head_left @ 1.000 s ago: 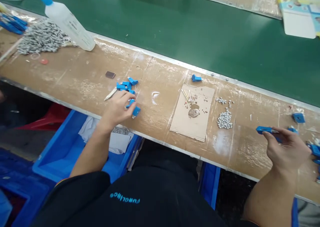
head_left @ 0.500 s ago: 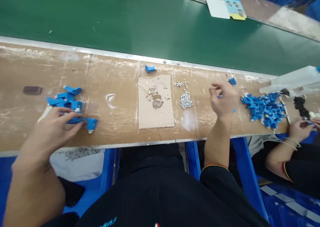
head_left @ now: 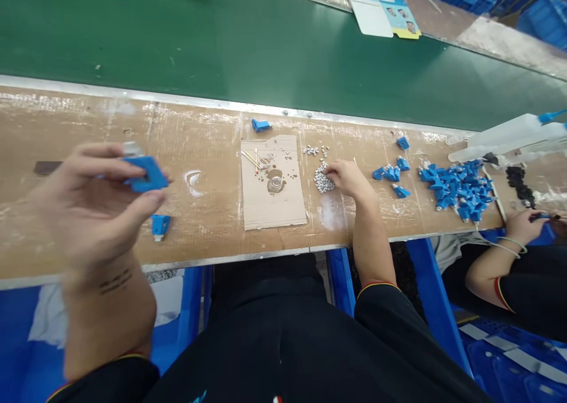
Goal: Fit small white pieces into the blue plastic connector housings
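Raised over the left of the bench, my left hand (head_left: 104, 196) grips a blue plastic housing (head_left: 149, 175) with a whitish end between thumb and fingers. Below it another blue piece (head_left: 160, 226) lies on the bench. My right hand (head_left: 348, 178) has its fingertips pinched at the edge of a heap of small grey-white parts (head_left: 322, 178); whether a part is between them is hidden. A cardboard sheet (head_left: 274, 211) lies between the hands, bearing cotton swabs (head_left: 252, 159) and a small clear round dish (head_left: 275, 183) amid brown wet stains.
To the right are a few blue pieces (head_left: 390, 172) and a large blue pile (head_left: 460, 187). White bottles (head_left: 500, 137) lie beyond it. A co-worker's hand (head_left: 525, 226) is at the far right. The green belt (head_left: 177, 42) runs behind the bench.
My left hand has lifted a blue housing up from the bench. My right hand has moved left, from the loose blue pieces to the heap of small grey-white parts.
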Motion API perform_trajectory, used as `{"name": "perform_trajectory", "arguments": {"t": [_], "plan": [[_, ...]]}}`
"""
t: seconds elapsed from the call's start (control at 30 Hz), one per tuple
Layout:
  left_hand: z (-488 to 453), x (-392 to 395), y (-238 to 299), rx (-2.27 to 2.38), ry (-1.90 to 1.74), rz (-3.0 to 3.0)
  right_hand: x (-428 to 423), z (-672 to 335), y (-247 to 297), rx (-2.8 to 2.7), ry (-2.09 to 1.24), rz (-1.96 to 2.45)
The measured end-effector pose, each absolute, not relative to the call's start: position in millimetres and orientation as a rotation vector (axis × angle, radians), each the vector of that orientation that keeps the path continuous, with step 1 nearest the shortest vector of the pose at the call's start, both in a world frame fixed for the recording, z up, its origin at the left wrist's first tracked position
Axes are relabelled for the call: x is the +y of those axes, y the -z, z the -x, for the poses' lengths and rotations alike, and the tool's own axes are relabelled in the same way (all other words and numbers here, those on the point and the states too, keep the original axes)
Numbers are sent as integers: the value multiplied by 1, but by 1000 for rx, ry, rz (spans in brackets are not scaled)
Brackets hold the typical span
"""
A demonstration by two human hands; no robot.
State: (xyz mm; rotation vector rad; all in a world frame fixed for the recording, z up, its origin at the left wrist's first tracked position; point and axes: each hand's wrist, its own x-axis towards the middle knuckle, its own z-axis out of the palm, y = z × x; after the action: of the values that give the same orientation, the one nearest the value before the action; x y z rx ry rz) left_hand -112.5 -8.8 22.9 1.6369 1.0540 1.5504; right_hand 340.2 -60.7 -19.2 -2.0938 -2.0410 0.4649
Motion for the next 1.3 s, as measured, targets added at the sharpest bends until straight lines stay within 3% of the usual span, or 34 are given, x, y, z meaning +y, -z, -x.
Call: {"name": "perform_trajectory", "arguments": {"t": [0.2, 0.4, 0.6, 0.77, 1.07, 1.3], "plan": [[22, 9, -23, 507, -1408, -1497, -60, -337, 19, -2047, -460, 2103], [-9, 16, 12, 483, -1191, -1319, -66, -334, 2, -2021, -404, 2078], [-3, 5, 19, 415, -1059, -1282, -62, -286, -36, -1940, -277, 1399], [-8, -3, 19, 371, -1030, -1226, -57, -223, -24, -1819, -398, 1010], [-31, -34, 28, 542, -1245, -1267, -73, -186, 5, -1537, -463, 1077], [-27, -31, 21, 513, -1097, -1183, -72, -187, 3, -1608, -256, 1070]]}}
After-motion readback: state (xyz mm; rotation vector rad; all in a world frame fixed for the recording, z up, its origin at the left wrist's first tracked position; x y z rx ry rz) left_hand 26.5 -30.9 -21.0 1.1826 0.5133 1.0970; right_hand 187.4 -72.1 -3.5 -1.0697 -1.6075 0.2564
